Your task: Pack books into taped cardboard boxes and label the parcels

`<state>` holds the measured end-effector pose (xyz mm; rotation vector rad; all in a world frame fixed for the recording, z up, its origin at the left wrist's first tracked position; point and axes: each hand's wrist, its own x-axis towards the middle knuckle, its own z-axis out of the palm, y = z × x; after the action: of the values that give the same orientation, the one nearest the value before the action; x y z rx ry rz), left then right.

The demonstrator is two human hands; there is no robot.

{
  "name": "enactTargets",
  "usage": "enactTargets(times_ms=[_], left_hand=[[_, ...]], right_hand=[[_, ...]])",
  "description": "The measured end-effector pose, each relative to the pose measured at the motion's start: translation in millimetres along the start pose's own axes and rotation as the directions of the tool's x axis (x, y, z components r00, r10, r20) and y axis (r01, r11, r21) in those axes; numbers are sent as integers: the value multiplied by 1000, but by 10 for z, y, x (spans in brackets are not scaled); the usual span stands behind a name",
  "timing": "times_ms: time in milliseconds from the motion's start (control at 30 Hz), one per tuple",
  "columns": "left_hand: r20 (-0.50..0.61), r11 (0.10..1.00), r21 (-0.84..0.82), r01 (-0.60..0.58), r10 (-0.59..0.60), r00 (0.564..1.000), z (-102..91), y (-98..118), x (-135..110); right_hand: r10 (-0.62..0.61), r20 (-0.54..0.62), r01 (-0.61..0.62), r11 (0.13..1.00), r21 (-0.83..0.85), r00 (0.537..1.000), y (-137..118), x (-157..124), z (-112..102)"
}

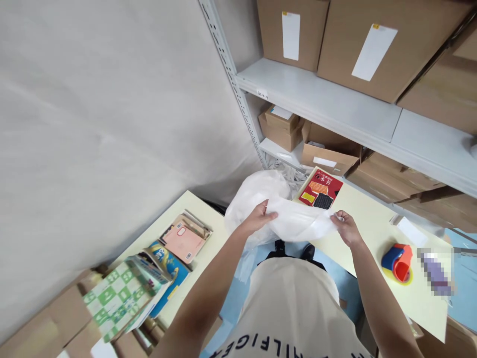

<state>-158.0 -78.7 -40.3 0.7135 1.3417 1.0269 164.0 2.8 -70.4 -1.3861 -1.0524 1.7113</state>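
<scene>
A soft white packing sheet is stretched between my two hands in front of my body. My left hand pinches it near the middle, thumb on top. At its right end, my right hand grips the edge with closed fingers. From the left hand the white material bulges into a large loose bundle that hangs over the gap between two tables. Just beyond the sheet lies a red book with orange, yellow and black patches on its cover, on top of another book or stack.
On the right table are a red and blue tape dispenser, a white box and a blurred purple item. Stacked books and a pink notebook lie left. Shelves with cardboard boxes stand ahead.
</scene>
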Motion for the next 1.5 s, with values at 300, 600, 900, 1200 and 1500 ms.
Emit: enactTargets(times_ms=[300,600,900,1200,1500], left_hand=[[-28,994,-8,107,-107,994,38,77,-191],[-220,936,351,8,74,973,446,42,167],[-248,948,307,-80,161,955,744,-36,522],[-88,682,728,73,-12,996,926,-414,1191],[10,278,961,-16,23,1000,1149,-975,1497]], right_hand=[[-45,88,51,997,-59,995,-46,-19,-595],[-186,122,221,881,-419,975,-195,183,-1086],[-630,-87,497,683,-536,772,-103,-189,-1674],[-523,251,424,242,-873,815,799,-879,-2056],[-260,363,407,137,-903,895,1512,-1153,-1970]])
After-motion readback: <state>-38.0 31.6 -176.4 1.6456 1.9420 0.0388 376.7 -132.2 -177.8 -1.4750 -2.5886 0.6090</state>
